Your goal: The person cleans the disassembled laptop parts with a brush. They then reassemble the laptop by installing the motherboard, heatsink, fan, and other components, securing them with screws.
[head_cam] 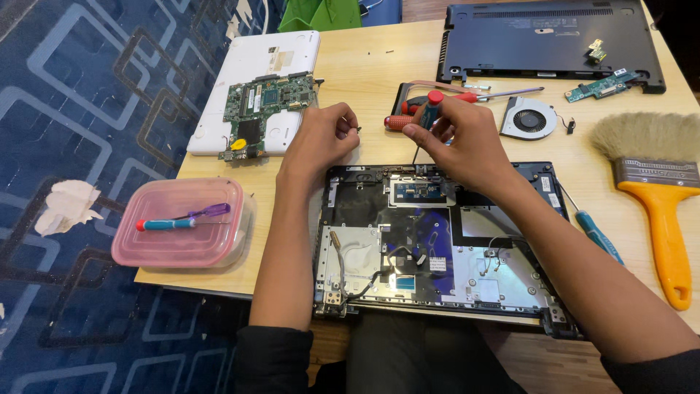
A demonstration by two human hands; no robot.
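Note:
An opened laptop chassis (pixel 437 248) lies on the wooden table (pixel 379 66) in front of me, its inner metal frame and cables exposed. My right hand (pixel 459 142) grips a small screwdriver (pixel 429 117) with a teal handle and red cap, held upright with its tip at the chassis's far edge. My left hand (pixel 321 138) hovers just beyond the chassis's far left corner, fingers pinched on a tiny dark screw (pixel 359 129).
A green circuit board (pixel 266 102) rests on a white laptop lid (pixel 251 69). A pink plastic box (pixel 179 222) carries two small screwdrivers. Red-handled tools (pixel 408 117), a cooling fan (pixel 529 118), a dark laptop base cover (pixel 547 40), a yellow-handled brush (pixel 656 190) and another screwdriver (pixel 598 235) lie about.

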